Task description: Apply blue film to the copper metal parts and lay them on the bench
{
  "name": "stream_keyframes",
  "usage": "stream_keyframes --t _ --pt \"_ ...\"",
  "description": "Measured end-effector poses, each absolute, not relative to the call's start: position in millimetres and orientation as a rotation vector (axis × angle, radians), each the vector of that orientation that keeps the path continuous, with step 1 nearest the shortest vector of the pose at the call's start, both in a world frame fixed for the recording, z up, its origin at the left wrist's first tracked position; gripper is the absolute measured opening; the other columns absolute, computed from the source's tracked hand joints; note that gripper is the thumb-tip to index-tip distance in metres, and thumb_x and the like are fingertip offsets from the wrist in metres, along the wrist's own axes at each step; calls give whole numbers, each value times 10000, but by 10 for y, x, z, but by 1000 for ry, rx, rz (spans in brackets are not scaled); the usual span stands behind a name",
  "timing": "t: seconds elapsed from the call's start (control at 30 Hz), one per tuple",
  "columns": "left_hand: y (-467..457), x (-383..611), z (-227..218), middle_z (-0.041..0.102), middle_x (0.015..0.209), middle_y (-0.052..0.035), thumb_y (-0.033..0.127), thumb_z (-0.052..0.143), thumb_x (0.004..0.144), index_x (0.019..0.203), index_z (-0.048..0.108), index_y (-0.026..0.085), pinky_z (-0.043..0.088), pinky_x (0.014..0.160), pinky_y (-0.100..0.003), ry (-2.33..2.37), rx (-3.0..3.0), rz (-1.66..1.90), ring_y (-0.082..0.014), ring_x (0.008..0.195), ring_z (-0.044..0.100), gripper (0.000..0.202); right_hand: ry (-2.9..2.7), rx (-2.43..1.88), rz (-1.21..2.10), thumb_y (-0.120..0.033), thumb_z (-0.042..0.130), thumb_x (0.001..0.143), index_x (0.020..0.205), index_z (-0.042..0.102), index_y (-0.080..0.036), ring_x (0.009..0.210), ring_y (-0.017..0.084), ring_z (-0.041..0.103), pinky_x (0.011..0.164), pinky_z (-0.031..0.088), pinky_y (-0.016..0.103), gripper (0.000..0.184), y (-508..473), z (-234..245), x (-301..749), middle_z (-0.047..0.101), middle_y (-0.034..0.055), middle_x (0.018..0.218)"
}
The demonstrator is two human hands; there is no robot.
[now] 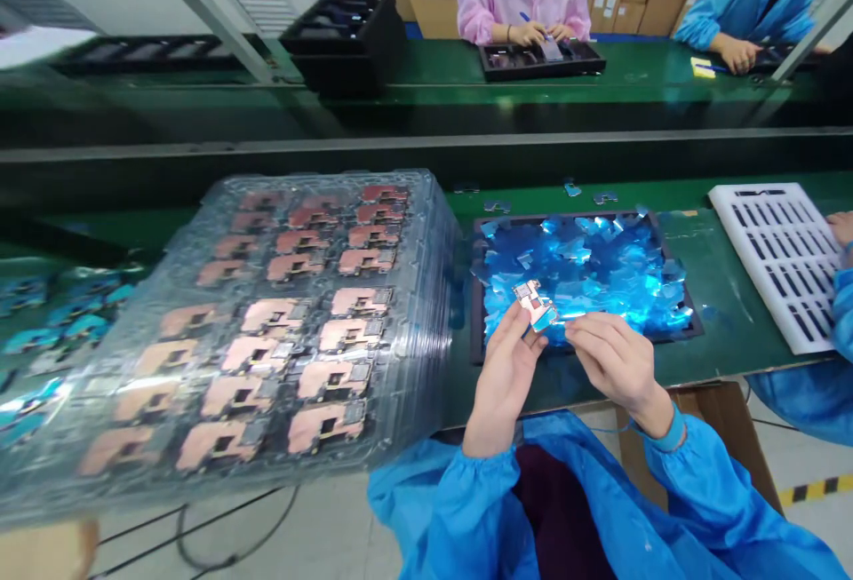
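Observation:
My left hand (505, 367) pinches a small copper-coloured part (531, 300) with a blue film on it, held above the front edge of a black tray (673, 331). My right hand (617, 360) sits just to its right, fingertips closed on the blue film (558, 319) at the part's lower edge. The tray is heaped with peeled blue film scraps (586, 265). To my left stands a tall stack of clear plastic trays (267, 322) holding several copper parts in rows.
A white slotted tray (779, 251) lies at the right, with another person's hand (841, 226) and blue sleeve on it. Across the green conveyor (466, 83), two people work at black trays (539, 60). Empty black trays (346, 29) are stacked at the back; cardboard boxes behind.

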State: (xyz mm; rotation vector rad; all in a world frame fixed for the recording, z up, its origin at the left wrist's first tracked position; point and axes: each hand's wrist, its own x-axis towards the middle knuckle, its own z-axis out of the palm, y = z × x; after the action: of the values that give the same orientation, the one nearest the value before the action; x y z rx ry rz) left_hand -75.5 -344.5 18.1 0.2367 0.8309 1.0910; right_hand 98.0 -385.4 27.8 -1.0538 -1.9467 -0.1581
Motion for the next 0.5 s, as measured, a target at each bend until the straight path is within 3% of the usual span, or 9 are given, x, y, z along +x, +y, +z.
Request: stream_keyframes --t 0.17,0.3,0.5 --pt "-3438 -714 209 802 1220 -104 379 1001 757 1142 754 192 590 836 -282 916 362 1194 -302 1286 727 494 -1961 -1099 -164 -60 674 1034 1331 759 -253 1066 230 799 956 685 361 364 -3829 228 1018 835 76 1133" --pt "-3455 -669 220 808 1145 -104 423 991 764 1076 755 181 627 901 -333 961 441 1228 -312 1215 758 460 -2002 -1082 -205 -63 681 1039 1312 757 -240 1082 236 795 960 690 370 334 -3792 221 1028 834 85 1151" --pt "-3417 -630 191 811 1083 -124 476 1023 690 997 738 157 641 782 -310 1115 457 1277 -305 1053 808 527 -2118 -1019 -215 -32 657 1052 1291 742 -183 1128 241 785 981 692 375 294 -3765 199 1106 831 106 1195"
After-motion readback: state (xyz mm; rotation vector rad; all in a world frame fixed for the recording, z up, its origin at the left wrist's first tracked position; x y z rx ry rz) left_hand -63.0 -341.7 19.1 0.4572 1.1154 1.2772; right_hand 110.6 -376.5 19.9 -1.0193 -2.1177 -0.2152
